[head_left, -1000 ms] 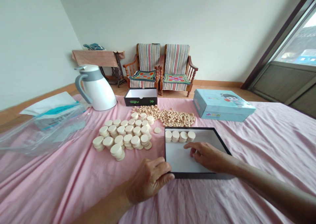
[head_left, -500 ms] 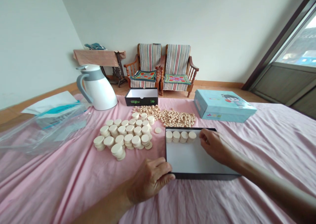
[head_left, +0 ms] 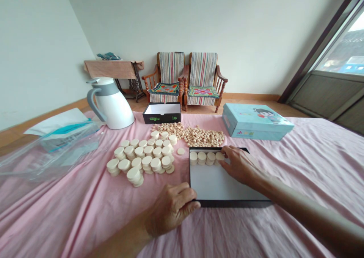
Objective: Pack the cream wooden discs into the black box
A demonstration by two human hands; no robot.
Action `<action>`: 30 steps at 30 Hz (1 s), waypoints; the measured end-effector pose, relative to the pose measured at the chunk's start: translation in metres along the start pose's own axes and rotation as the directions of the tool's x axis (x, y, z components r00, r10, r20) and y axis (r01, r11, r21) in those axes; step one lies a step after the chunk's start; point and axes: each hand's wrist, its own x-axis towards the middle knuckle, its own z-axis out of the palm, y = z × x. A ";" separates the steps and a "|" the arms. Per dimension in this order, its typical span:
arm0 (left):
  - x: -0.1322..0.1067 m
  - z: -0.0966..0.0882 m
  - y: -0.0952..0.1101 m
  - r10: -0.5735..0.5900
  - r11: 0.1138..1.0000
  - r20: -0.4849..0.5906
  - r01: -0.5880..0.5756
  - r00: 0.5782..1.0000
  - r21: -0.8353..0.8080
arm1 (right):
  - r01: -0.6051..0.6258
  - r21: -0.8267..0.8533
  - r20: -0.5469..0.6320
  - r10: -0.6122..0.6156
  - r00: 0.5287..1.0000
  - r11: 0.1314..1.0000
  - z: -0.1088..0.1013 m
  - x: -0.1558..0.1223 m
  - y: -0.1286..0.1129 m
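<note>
Pink cloth here: four stacks in the tray, loads more piles out centre-left of frame. Left hand clamped on the tray, right hand at the end stack, grip unclear.

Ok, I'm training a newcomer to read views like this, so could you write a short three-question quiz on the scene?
1. True or false: the jug stands to the left of the blue box.
2. How many stacks of discs show in the tray?
3. Which hand is at the tray's near left corner?

Key:
1. True.
2. Four.
3. The left hand.
</note>
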 end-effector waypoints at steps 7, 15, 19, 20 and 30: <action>0.000 -0.001 0.000 -0.002 1.000 0.007 0.002 1.000 -0.002 | -0.036 -0.059 -0.010 0.036 0.999 0.998 0.002 -0.003 -0.002; -0.001 0.001 0.000 -0.005 1.000 0.006 0.005 1.000 -0.010 | -0.040 -0.072 -0.021 0.039 0.999 0.997 0.003 -0.002 0.001; -0.001 0.001 -0.001 0.000 1.000 0.007 0.000 1.000 -0.013 | -0.030 -0.060 -0.019 0.029 0.999 0.998 0.006 0.000 0.003; -0.001 0.001 -0.001 0.001 1.000 0.008 -0.001 1.000 -0.011 | -0.029 -0.057 -0.022 0.028 0.999 0.998 0.007 0.000 0.004; -0.003 -0.002 0.000 -0.015 0.998 -0.059 0.011 0.998 -0.066 | 0.085 0.078 -0.138 -0.074 0.988 0.993 -0.010 -0.023 -0.020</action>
